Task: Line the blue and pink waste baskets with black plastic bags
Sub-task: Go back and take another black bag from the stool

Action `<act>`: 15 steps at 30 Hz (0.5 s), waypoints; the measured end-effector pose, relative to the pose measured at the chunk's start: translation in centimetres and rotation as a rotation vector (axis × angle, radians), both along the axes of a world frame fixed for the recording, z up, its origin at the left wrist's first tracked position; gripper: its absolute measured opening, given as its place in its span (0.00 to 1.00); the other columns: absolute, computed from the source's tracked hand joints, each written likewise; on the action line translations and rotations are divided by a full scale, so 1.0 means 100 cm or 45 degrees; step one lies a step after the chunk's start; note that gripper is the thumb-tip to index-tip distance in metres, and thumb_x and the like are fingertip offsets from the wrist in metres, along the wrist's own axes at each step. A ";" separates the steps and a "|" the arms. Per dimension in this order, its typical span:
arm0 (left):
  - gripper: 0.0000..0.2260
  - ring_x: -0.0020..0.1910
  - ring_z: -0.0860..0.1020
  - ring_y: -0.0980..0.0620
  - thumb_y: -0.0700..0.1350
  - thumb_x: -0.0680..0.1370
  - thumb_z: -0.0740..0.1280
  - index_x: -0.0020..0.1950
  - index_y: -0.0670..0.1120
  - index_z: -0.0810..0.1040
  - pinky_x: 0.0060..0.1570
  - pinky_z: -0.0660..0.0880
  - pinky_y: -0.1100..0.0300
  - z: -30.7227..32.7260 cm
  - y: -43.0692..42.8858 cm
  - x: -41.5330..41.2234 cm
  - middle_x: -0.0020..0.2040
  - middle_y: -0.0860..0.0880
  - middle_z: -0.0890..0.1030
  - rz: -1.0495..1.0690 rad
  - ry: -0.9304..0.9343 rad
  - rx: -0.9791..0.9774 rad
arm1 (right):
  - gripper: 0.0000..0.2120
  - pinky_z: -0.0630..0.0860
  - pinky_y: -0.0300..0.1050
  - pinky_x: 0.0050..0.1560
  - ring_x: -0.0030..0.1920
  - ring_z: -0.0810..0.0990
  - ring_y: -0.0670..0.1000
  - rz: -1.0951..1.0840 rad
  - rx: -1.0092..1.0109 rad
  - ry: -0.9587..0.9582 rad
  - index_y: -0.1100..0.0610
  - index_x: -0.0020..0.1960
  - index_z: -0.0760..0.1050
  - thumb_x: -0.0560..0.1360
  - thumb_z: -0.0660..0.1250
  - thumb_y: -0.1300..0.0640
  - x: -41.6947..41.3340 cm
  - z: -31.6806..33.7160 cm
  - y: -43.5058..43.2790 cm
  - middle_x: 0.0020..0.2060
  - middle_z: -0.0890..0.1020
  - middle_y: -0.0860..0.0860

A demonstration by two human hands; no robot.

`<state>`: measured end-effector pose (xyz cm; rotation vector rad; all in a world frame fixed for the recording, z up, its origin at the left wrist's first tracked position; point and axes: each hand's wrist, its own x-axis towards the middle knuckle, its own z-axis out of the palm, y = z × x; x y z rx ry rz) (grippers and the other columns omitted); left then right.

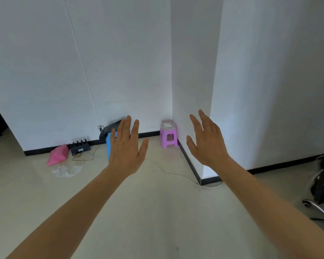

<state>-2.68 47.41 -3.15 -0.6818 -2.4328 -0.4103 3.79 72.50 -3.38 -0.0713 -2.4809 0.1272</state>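
Both my arms reach forward over the floor. My left hand [126, 146] is spread flat, fingers apart, holding nothing. It covers most of the blue waste basket [108, 146] standing by the far wall. A black plastic bag [108, 128] shows at the basket's top, above my fingers. The pink waste basket [57, 155] lies on its side on the floor to the left, near the wall. My right hand [206, 141] is also open and empty, raised in front of the wall corner.
A purple stool [168, 136] with a roll on top stands in the corner. A black router [79, 147] with cables and clear plastic wrap [67, 171] lie by the wall. A white pillar [211, 109] juts out at right; an office chair base [322, 193] sits far right.
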 end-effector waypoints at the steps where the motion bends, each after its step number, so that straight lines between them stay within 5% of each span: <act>1: 0.28 0.77 0.55 0.41 0.57 0.82 0.52 0.77 0.42 0.59 0.73 0.56 0.39 0.004 0.003 -0.031 0.79 0.40 0.57 0.027 -0.010 -0.020 | 0.31 0.62 0.58 0.71 0.75 0.62 0.63 0.005 -0.007 -0.024 0.58 0.78 0.58 0.79 0.62 0.50 -0.034 0.003 0.008 0.77 0.57 0.62; 15: 0.31 0.77 0.55 0.39 0.59 0.80 0.49 0.77 0.41 0.58 0.72 0.58 0.37 -0.010 -0.075 -0.381 0.79 0.39 0.56 0.409 -0.071 -0.025 | 0.32 0.54 0.55 0.75 0.78 0.52 0.58 0.373 0.034 -0.186 0.57 0.80 0.49 0.81 0.57 0.48 -0.466 -0.010 -0.057 0.79 0.48 0.59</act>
